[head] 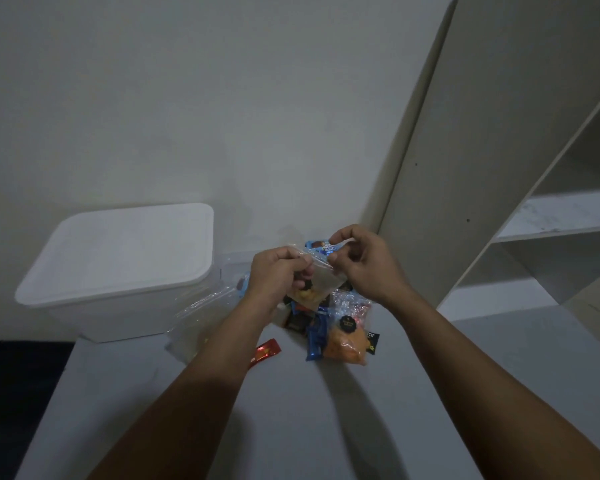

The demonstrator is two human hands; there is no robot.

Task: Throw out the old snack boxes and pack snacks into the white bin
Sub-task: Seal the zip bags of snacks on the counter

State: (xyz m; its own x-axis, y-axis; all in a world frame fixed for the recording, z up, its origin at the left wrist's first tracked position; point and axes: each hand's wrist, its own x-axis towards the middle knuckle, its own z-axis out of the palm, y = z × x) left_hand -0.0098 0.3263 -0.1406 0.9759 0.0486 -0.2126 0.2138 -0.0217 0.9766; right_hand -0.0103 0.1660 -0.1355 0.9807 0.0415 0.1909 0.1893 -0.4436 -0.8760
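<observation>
Above the table, both hands hold a small clear zip bag (321, 284) with yellow snack pieces inside. My left hand (278, 275) pinches its top left edge and my right hand (364, 263) pinches the top right edge. Under the hands lies a pile of snack packets: an orange bag (347, 342), blue wrappers (316, 337) and dark packets (297, 320). A red wrapper (265, 351) lies apart to the left. The white bin (118, 265), lid on, stands at the back left of the table.
A large empty clear plastic bag (201, 313) lies between the bin and the pile. A white open shelf unit (551, 216) stands at the right. The grey table (309, 427) drops off on the left to a dark floor (14, 393).
</observation>
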